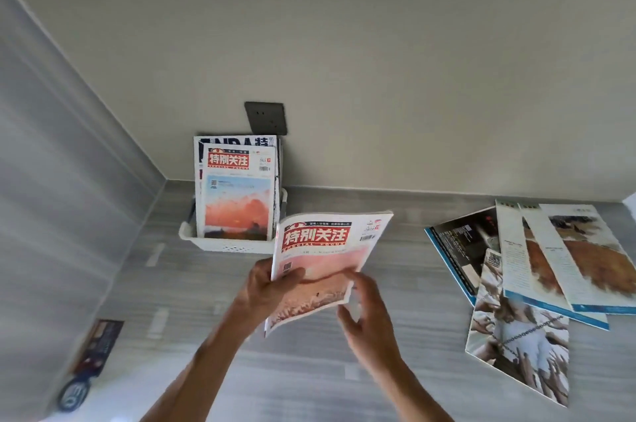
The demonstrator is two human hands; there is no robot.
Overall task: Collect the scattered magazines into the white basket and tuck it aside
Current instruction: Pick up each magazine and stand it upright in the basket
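Magazine gripped by left hand | right hand open beside | white basket ahead-left, near

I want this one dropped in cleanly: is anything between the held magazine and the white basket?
Nothing visible. The magazine, gripped by the left hand, hangs just right of the white basket; two magazines already stand inside.

The left hand grips a red-titled magazine by its left edge, held just in front of the white basket. The right hand hovers at its lower right corner, fingers loosely spread. Two magazines stand upright in the basket. Right of the basket, well apart, more magazines lie fanned on the grey surface.
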